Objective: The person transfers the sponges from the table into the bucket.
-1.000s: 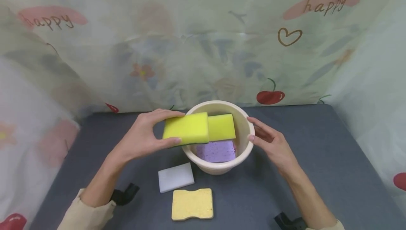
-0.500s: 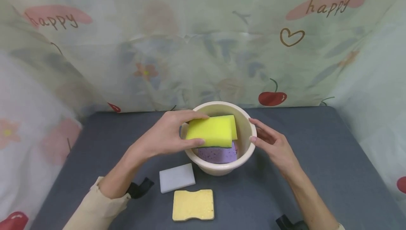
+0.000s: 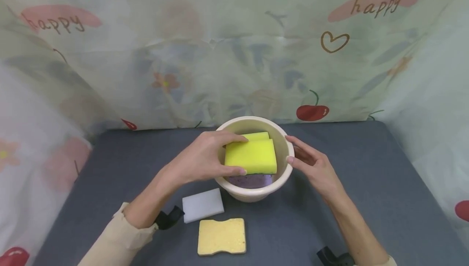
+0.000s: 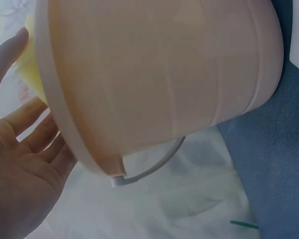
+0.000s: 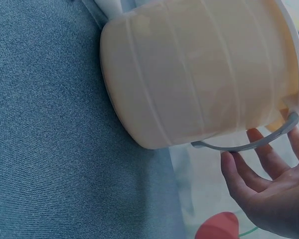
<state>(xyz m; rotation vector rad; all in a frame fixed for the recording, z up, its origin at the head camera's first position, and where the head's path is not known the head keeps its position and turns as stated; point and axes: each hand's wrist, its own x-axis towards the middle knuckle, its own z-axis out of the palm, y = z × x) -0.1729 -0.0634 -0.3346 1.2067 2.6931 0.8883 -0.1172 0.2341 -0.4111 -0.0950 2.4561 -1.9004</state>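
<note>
A cream bucket [image 3: 249, 194] stands on the dark cloth. My left hand [image 3: 205, 156] reaches over its left rim and pinches a bright yellow sponge [image 3: 253, 156] between thumb and fingers, inside the bucket's mouth. Behind that sponge shows the top of a second yellow sponge [image 3: 256, 136], and a purple sponge [image 3: 250, 181] lies lower, partly covered. At the right rim, my right hand [image 3: 315, 168] holds the bucket with thumb and fingertips. In the right wrist view, its fingers are at the bucket's grey handle [image 5: 244, 147]. The left wrist view shows the held sponge only in part.
In front of the bucket lie a white sponge block [image 3: 203, 205] and a pale yellow sponge [image 3: 222, 236] with notched sides. A printed curtain [image 3: 220, 54] rises behind the dark table cloth [image 3: 366, 168].
My left hand has carried the yellow sponge rightward from the bucket's left rim to inside its mouth, over the purple sponge. My right hand has stayed at the right rim.
</note>
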